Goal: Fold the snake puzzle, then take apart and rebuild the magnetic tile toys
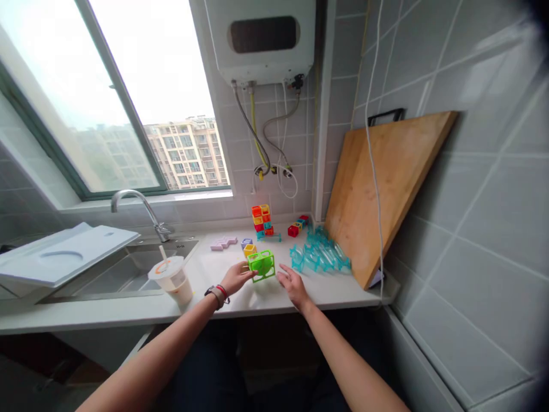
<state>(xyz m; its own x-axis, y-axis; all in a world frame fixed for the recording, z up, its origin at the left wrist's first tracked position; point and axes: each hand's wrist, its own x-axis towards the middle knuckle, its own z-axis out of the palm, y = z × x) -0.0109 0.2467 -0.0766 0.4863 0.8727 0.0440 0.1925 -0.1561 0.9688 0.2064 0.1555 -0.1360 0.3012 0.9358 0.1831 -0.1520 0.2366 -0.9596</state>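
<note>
My left hand [238, 278] grips a bright green plastic frame piece [262, 265] by its left side, upright over the counter. Just right of the frame is my right hand [293, 284], apart from it, fingers extended and holding nothing. Behind the green piece lie a yellow cube block [249, 250] and a lilac cube block [246, 243]. Farther back stands a stack of red, yellow and blue hollow cubes [262, 221]. A heap of clear turquoise plastic pieces [321, 253] spreads to the right of my right hand.
A drink cup with a straw [172, 280] stands near the sink [128, 269], left of my left hand. Lilac zigzag pieces [223, 244] and red cubes [293, 230] lie farther back. A wooden board [381, 183] leans against the right wall, with a white cord [372, 154] hanging before it.
</note>
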